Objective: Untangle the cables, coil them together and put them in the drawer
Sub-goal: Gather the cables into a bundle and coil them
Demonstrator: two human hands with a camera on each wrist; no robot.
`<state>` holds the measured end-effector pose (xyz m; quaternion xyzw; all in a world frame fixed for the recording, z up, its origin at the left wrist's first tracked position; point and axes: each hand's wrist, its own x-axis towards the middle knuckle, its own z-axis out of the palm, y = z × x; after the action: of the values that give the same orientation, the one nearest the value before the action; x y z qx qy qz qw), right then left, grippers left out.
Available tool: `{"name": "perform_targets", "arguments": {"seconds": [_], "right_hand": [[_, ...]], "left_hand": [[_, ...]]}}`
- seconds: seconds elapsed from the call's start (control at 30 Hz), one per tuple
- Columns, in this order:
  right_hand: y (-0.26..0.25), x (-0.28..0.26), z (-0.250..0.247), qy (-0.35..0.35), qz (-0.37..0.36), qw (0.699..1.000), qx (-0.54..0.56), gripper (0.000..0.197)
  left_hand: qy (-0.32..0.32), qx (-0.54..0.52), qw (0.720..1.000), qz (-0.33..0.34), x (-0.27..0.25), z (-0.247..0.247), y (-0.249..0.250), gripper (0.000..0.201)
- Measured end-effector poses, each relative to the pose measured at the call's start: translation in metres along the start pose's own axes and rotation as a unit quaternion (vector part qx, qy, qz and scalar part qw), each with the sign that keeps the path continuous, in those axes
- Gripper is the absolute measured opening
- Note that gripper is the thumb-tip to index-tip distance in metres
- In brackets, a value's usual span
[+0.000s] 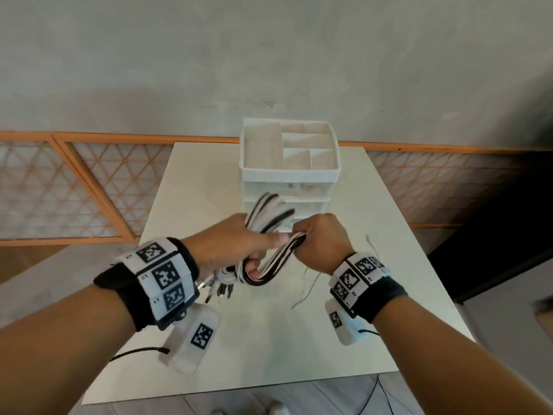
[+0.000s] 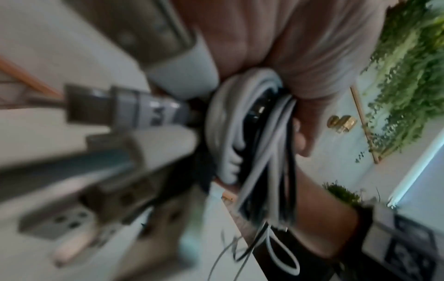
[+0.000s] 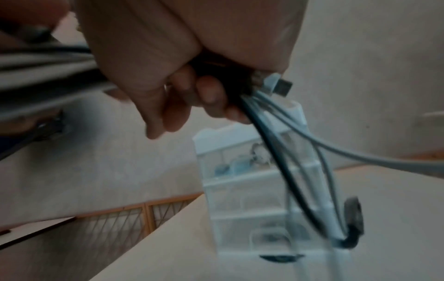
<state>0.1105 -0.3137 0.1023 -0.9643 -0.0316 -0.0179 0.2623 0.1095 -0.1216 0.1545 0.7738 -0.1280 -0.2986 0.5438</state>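
Note:
A bundle of black and white cables [image 1: 270, 235] is held above the table between both hands. My left hand [image 1: 230, 247] grips the looped bundle, fingers curled round it, and plug ends [image 1: 220, 290] hang below the wrist. My right hand [image 1: 320, 238] grips the strands on the bundle's right side. In the left wrist view the coil [image 2: 245, 129] sits in the curled fingers, with blurred plugs [image 2: 125, 110] close by. The right wrist view shows fingers [image 3: 182, 98] wrapped round cables [image 3: 288, 152] that trail down. The white drawer unit [image 1: 290, 175] stands behind the hands, all its drawers pushed in.
The white table [image 1: 269, 339] holds the drawer unit at its far middle. A thin grey tie [image 1: 308, 286] lies on the table near my right wrist. An orange lattice rail [image 1: 89, 187] runs behind. A dark panel [image 1: 493, 235] stands at the right.

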Motion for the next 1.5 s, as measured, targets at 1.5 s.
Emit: {"name": "perform_targets", "arguments": {"seconds": [1.5], "right_hand": [[-0.059,-0.034,0.009,0.146,-0.113,0.933,0.308,0.015]], "left_hand": [[0.226,-0.285,0.931,0.025,0.022,0.019,0.011,0.029]]}}
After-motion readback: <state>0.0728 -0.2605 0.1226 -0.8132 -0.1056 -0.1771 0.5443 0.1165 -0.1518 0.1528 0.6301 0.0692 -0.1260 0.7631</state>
